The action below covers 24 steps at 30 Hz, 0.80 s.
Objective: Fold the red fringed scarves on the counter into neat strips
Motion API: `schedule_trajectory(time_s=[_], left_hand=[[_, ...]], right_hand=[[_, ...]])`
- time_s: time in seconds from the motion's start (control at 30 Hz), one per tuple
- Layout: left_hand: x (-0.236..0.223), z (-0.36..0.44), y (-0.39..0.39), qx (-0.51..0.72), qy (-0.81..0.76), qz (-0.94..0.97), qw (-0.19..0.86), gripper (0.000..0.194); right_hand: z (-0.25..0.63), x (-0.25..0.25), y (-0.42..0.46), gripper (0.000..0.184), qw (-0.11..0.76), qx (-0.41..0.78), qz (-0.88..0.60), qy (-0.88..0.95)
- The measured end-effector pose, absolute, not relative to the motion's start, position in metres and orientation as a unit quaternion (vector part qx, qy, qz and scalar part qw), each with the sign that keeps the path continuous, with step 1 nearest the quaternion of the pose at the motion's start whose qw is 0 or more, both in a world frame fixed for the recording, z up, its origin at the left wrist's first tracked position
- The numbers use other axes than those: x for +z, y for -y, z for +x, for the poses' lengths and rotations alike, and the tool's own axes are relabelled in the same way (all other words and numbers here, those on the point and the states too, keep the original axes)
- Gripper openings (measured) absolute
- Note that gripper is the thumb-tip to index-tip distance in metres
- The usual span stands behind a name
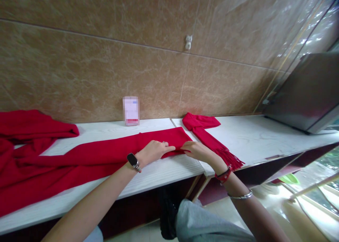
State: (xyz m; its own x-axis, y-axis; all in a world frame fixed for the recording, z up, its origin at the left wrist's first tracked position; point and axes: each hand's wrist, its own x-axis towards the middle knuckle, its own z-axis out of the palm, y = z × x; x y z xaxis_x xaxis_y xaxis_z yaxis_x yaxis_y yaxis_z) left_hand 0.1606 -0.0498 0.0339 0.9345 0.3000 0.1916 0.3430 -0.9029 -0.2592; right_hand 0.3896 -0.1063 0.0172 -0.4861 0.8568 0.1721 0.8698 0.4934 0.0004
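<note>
A long red scarf [87, 155] lies stretched along the white counter [159, 173]. My left hand [155, 151] lies flat on its folded end, fingers stretched out; it wears a ring, and a watch sits on that wrist. My right hand [197, 151] presses the same end from the right, fingers extended, a red band and a metal bangle on that wrist. A second red scarf [209, 134] with a fringed end lies just right of my hands.
More red fabric [29, 127] is heaped at the counter's far left. A small card [131, 110] leans against the brown tiled wall. A dark appliance [304, 97] stands at the right. My knees show below the counter edge.
</note>
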Motion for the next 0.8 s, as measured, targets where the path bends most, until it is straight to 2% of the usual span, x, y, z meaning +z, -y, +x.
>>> schedule_trajectory(time_s=[0.13,0.23,0.37,0.47,0.57,0.67,0.8], left_hand=[[0.033,0.159,0.05,-0.066,0.135,-0.977,0.153,0.024],[0.032,0.16,0.052,-0.072,0.143,-0.976,0.146,0.013],[0.031,0.163,0.057,-0.084,0.145,-0.974,0.149,0.025],[0.03,0.165,0.061,-0.088,0.139,-0.972,0.168,0.012],[0.03,0.165,0.062,-0.078,0.144,-0.972,0.167,0.013],[0.03,0.164,0.059,-0.076,0.173,-0.972,0.14,0.018],[0.032,0.162,0.049,-0.106,0.203,-0.972,0.05,0.018]], right_hand=[[0.395,0.016,0.106,0.035,0.073,-0.059,-0.506,0.857],[0.4,0.015,0.108,0.03,0.097,-0.071,-0.502,0.857],[0.405,0.01,0.111,0.024,0.156,-0.063,-0.5,0.85],[0.407,0.007,0.112,0.021,0.197,-0.045,-0.517,0.832],[0.408,0.005,0.114,0.024,0.204,-0.047,-0.508,0.835],[0.411,0.005,0.116,0.028,0.202,-0.066,-0.481,0.851],[0.416,0.005,0.118,0.024,0.205,-0.095,-0.469,0.853]])
